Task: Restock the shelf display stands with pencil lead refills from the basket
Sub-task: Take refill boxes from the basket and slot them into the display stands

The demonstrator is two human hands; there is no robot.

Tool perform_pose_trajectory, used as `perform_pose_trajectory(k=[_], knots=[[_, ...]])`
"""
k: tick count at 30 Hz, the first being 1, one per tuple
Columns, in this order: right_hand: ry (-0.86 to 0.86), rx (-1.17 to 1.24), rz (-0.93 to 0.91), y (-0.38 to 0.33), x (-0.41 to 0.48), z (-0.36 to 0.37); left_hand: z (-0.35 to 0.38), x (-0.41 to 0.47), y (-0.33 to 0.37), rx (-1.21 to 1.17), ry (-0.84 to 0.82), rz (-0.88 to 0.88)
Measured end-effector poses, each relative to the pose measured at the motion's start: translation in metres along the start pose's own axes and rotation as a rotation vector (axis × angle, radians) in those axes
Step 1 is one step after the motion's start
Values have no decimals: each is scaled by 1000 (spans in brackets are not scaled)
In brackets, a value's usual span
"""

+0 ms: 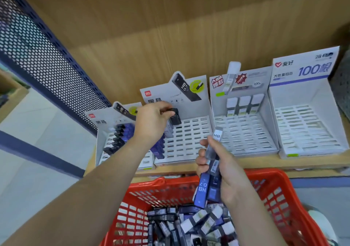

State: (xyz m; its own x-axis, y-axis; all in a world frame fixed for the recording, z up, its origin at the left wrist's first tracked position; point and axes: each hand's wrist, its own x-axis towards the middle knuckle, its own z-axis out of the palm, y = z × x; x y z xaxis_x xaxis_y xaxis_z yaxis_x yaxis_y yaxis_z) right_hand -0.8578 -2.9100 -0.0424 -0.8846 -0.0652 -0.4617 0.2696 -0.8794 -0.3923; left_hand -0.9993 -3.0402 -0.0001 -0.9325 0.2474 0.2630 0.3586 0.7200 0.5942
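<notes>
A dark refill (pixel 174 117) is pinched in the left hand (pixel 151 121), held at the back slots of the second stand (pixel 191 137). A bundle of refills (pixel 204 189) is gripped by the right hand (pixel 230 175) over the red basket (pixel 272 187). Loose refills (pixel 189 225) are heaped in the basket. Three white-capped refills (pixel 244 105) are stood in the third stand (pixel 244 137). Stands are set on a wooden shelf (pixel 265 163).

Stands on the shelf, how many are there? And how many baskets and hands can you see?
Stands: 4
Basket: 1, red
Hands: 2, the left hand pinching one refill, the right hand gripping a bunch of refills
Total: 7
</notes>
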Motion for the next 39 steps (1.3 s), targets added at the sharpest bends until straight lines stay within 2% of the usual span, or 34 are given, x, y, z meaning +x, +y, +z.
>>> perform_pose_trajectory(k=[8, 13, 16, 20, 22, 24, 26, 28, 32, 34, 37, 39], knots=[[3, -45, 22, 7, 0, 0, 8, 3, -11, 100, -77, 52], [22, -54, -3, 7, -1, -1, 11, 12, -22, 420, -124, 324], [13, -73, -21, 4, -2, -1, 17, 14, -16, 440, -141, 232], [24, -93, -43, 2, -3, 3, 15, 9, -1, 363, -48, 135], [37, -97, -52, 2, -4, 4, 6, -4, 15, 186, -18, 53], [29, -99, -65, 2, -5, 7, -5, -29, 37, -194, -142, -115], [11, -115, -87, 1, -6, 9, -16, -60, 54, -475, -363, -206], [3, -161, -101, 2, -5, 10, -17, -85, 57, -501, -481, -179], [5, -292, -75, 2, -8, 10, -13, -96, 46, -351, -446, -111], [-23, -368, -68, -2, -12, 10, -18, -96, 45, -379, -472, -102], [-157, -476, -37, -9, -19, 13, -32, -91, 49, -593, -434, -237], [-250, -606, -9, -13, -22, 15, -38, -86, 50, -615, -433, -293]])
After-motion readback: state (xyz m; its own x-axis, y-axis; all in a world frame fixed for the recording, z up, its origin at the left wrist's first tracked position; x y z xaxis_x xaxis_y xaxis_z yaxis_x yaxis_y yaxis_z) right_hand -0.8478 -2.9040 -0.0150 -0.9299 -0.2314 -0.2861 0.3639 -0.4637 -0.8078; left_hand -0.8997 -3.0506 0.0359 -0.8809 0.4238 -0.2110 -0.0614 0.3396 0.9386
